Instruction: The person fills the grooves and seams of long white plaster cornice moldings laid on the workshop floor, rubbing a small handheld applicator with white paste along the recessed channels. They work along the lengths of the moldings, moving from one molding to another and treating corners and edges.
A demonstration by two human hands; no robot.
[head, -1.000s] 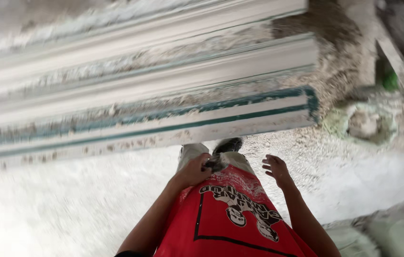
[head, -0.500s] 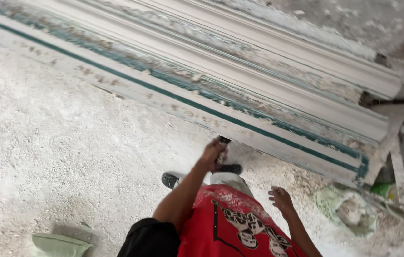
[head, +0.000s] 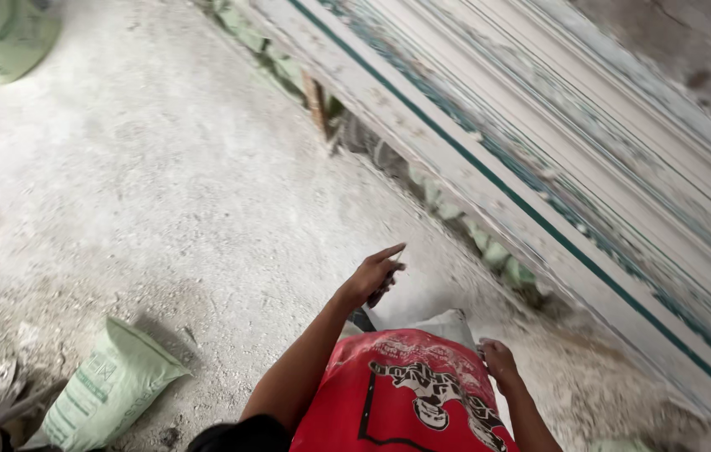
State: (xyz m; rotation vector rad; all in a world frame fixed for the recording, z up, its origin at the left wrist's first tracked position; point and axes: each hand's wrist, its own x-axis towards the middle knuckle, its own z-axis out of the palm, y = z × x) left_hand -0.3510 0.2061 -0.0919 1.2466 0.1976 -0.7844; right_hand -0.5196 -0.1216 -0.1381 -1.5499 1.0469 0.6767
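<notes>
A plaster-moulding workshop: long white cornice moulds (head: pixel 556 167), dusty floor (head: pixel 163 192), sacks (head: pixel 108 389).

The left hand (head: pixel 370 276) hung out in front of the person's red printed shirt (head: pixel 410 393), forefinger stretched forward, above the dusty white floor (head: pixel 163 192). The right hand (head: pixel 499 362) rested loosely curled beside the shirt's hem. A long white moulded beam with a green stripe (head: pixel 540 159) ran slantwise along the right. A pale green sack (head: pixel 108 385) lay at lower left, another at the top left corner (head: pixel 0 33).
</notes>
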